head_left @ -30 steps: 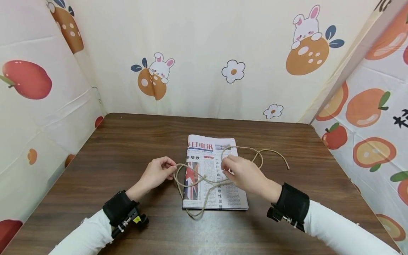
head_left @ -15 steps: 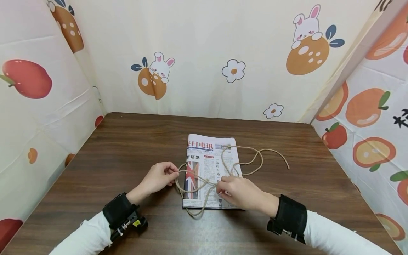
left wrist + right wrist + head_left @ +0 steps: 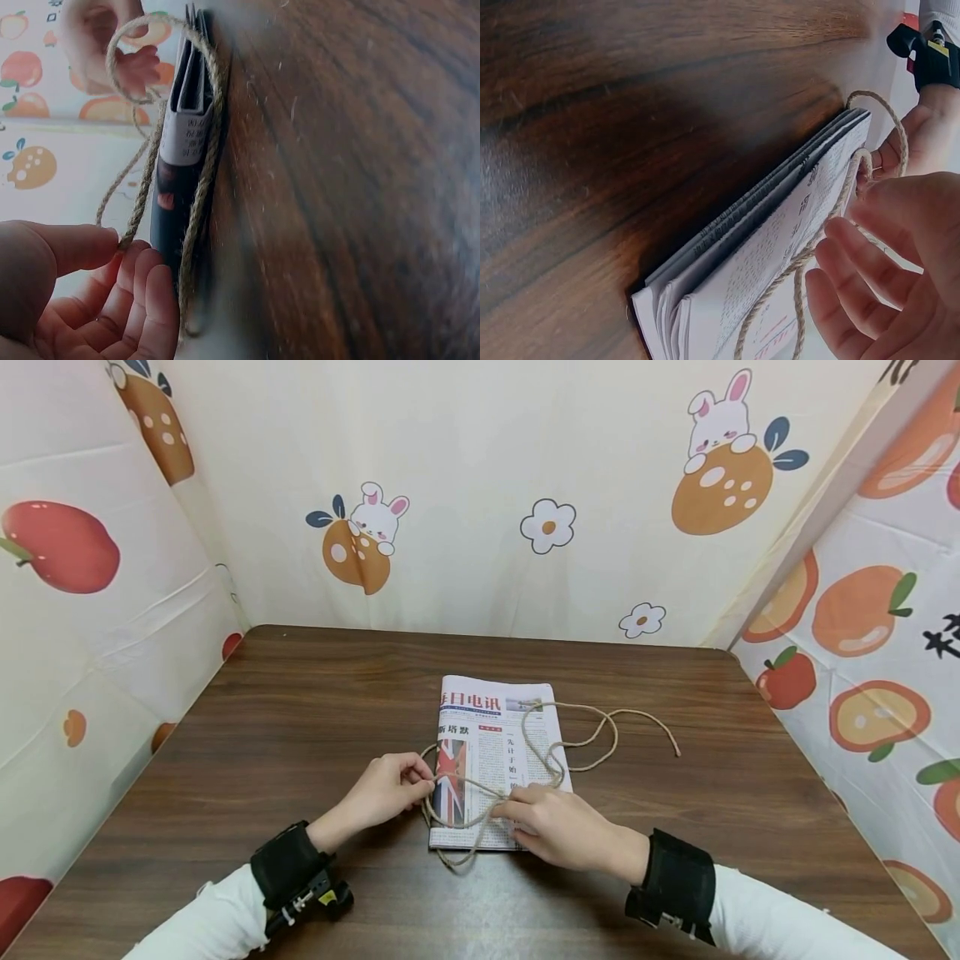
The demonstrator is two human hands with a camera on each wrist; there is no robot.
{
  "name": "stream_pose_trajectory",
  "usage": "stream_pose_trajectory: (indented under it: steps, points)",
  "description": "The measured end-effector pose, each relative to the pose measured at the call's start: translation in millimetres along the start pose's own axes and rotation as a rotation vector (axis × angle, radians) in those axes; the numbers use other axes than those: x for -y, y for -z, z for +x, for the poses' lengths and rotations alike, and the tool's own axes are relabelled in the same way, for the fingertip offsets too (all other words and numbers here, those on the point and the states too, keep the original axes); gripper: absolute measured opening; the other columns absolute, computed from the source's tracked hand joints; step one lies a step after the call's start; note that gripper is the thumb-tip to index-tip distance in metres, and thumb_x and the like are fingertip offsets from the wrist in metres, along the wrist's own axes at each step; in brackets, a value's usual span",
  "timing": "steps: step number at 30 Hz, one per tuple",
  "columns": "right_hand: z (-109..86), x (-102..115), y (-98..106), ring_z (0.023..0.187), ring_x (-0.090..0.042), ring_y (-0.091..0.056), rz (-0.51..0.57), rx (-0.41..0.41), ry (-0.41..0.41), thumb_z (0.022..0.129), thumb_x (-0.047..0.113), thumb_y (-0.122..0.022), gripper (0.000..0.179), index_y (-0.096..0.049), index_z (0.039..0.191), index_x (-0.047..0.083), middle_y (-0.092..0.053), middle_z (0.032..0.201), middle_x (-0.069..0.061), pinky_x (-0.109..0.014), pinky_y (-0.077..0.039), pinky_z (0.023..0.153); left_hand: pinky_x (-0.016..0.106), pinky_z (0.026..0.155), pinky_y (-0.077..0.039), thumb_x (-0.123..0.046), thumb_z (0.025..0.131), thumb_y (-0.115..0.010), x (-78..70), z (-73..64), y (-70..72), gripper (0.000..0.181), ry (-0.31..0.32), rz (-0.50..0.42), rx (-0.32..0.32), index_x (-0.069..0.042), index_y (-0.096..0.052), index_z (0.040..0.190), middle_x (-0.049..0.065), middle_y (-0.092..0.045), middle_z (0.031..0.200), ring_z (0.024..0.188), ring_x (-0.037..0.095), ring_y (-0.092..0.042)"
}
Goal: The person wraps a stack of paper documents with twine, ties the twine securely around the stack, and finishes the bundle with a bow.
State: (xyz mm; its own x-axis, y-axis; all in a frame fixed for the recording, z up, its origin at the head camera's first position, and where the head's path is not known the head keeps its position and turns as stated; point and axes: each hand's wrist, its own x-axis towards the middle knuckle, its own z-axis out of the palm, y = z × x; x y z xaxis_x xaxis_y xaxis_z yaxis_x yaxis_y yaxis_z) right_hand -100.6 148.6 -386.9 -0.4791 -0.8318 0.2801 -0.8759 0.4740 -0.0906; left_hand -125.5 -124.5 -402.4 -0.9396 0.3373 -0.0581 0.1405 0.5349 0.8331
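Note:
A folded newspaper stack (image 3: 480, 718) lies on the brown table, its printed front facing up. Tan twine (image 3: 600, 718) loops over it and trails off to its right. At the stack's left edge my left hand (image 3: 393, 789) pinches a strand between thumb and fingertips; the left wrist view shows this strand (image 3: 142, 187) rising beside the folded edge. My right hand (image 3: 566, 827) is over the stack's lower right, thumb and forefinger pinching the twine near where strands cross. The right wrist view shows its other fingers (image 3: 847, 255) loosely bent beside the twine.
The wooden table (image 3: 315, 693) extends around the stack. Behind it hangs a cream curtain (image 3: 465, 460) with rabbits and flowers; fruit-printed cloth (image 3: 855, 693) hangs at the right. Each wrist wears a black strap (image 3: 678, 881) with a small camera.
My right hand has moved down and left across the newspapers, bringing twine along. My left hand has shifted slightly right and down, and the loop between the hands is narrower.

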Motion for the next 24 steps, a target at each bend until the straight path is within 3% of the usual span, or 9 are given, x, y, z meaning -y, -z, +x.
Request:
stream_pose_trajectory:
  steps: [12, 24]
  points:
    - [7.4, -1, -5, 0.084, -0.007, -0.056, -0.001, 0.002, -0.007, 0.075, 0.015, -0.071, 0.030, -0.064, 0.105, 0.017, -0.056, 0.094, 0.007, -0.023, -0.047, 0.071, 0.023, 0.047, -0.042, -0.008, 0.079, -0.064, -8.8, 0.9, -12.0, 0.005, -0.095, 0.086, 0.018, -0.011, -0.062, 0.076, -0.004, -0.058, 0.066, 0.048, 0.006, -0.049]
    - [10.6, -4, -18, 0.078, -0.011, -0.052, -0.049, 0.004, 0.036, 0.072, 0.017, -0.072, 0.019, -0.061, 0.087, 0.019, -0.054, 0.085, 0.007, -0.024, -0.044, 0.070, 0.021, 0.055, -0.042, -0.010, 0.081, -0.065, -17.5, -3.3, -17.1, 0.007, -0.149, 0.128, 0.061, -0.014, -0.062, 0.077, -0.007, -0.058, 0.067, 0.056, 0.004, -0.051]
